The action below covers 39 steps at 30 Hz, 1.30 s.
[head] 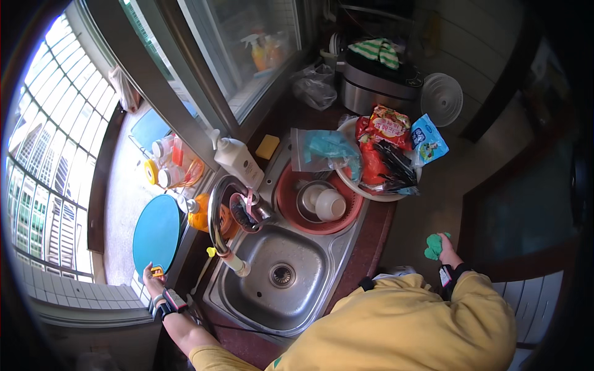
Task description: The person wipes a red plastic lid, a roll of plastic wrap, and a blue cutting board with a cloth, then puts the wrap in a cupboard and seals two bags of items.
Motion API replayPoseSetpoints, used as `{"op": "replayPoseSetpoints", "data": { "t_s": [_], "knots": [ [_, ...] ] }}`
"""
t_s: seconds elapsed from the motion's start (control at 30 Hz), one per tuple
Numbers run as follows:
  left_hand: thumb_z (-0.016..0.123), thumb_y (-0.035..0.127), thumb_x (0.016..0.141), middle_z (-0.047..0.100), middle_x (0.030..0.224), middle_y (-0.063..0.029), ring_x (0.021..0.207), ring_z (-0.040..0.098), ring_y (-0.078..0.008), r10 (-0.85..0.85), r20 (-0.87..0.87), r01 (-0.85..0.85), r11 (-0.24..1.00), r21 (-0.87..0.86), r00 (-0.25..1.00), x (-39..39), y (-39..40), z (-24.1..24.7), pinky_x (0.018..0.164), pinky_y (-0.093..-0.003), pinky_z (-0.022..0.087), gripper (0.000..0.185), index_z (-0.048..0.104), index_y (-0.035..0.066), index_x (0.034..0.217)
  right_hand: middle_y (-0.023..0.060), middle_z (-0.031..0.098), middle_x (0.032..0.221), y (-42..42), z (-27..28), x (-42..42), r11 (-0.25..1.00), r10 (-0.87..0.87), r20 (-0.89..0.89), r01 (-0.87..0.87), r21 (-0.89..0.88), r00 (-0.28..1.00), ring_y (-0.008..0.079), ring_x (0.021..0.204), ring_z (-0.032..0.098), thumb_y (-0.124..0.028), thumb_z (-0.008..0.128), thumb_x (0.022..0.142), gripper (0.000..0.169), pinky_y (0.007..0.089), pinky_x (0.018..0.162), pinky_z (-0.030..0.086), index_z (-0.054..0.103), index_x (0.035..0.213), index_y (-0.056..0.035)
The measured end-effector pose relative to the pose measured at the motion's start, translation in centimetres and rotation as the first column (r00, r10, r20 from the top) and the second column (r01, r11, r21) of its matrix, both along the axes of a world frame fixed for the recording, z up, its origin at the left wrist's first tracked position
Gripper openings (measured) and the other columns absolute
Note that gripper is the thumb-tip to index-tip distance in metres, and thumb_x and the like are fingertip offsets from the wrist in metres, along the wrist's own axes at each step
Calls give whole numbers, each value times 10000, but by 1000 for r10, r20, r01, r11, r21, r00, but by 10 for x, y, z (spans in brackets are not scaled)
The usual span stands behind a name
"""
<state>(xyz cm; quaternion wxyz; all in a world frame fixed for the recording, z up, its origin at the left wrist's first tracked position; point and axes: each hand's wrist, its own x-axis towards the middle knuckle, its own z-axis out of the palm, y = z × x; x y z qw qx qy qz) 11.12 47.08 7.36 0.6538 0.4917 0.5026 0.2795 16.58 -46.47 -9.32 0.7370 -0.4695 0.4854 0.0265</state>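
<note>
At the left of the view, my left hand [152,282] grips the small orange handle at the near end of a rounded turquoise board [157,232], probably a cutting board. The board stands over the light ledge by the open window. Out to my right, away from the counter, my right hand [446,252] holds a crumpled green cloth [434,246]. Between the hands lies a stainless steel sink [278,301], its drain uncovered. A curved faucet [215,218] reaches over its left side.
Beyond the sink, a red plastic basket [283,199] holds bowls. A white basin [357,188] piled with packages overlaps it. Pump bottles [239,160] [199,215] and a yellow sponge [267,146] line the window side. Jars [171,176] stand on the ledge; a rice cooker [371,90] is farther back.
</note>
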Motion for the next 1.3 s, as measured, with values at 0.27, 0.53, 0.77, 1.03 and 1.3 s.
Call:
{"op": "replayPoseSetpoints", "data": {
  "t_s": [0.27, 0.53, 0.77, 1.03, 1.3],
  "knots": [
    [678, 251, 711, 474, 468, 27, 343, 431, -71, 227, 168, -112, 852, -512, 959, -5, 82, -46, 288, -155, 302, 236, 487, 155, 611, 36, 608, 696, -9, -1, -15, 993, 21, -75, -30, -115, 997, 231, 593, 584, -307, 545, 756, 170, 402, 530, 493, 582, 744, -142],
    [572, 293, 727, 376, 497, 26, 361, 324, -108, 186, 116, -190, 982, 20, 976, 25, 4, -23, 344, -181, 291, 196, 474, 135, 667, 38, 608, 684, -3, 3, -13, 996, -3, -65, -3, -94, 998, 233, 573, 584, -295, 557, 755, 168, 404, 532, 494, 582, 729, -131],
    [520, 291, 801, 367, 583, 55, 436, 328, -60, -85, 220, 58, 990, 126, 972, -14, 92, -88, 394, -202, 242, 324, 547, 88, 1052, 35, 606, 683, 14, 17, -6, 998, 34, -16, -35, -50, 999, 229, 583, 587, -294, 560, 756, 166, 397, 537, 496, 582, 731, -132],
    [341, 184, 833, 387, 679, 28, 494, 335, -53, -126, 53, 101, 938, 332, 991, 12, 2, -25, 455, -177, 266, 322, 507, 61, 1080, 24, 614, 709, -9, 20, -48, 997, -22, -56, 18, -74, 998, 216, 609, 589, -306, 538, 767, 178, 380, 548, 491, 591, 739, -138],
    [480, 142, 798, 539, 800, -31, 654, 510, -141, -191, 303, 178, 982, 68, 934, -91, -33, 26, 625, -251, 429, 237, 522, 20, 997, 17, 490, 539, -54, -43, -18, 843, 389, 404, -497, 205, 828, 169, 408, 447, -273, 460, 797, 233, 319, 349, 370, 526, 625, -131]
  ]
}}
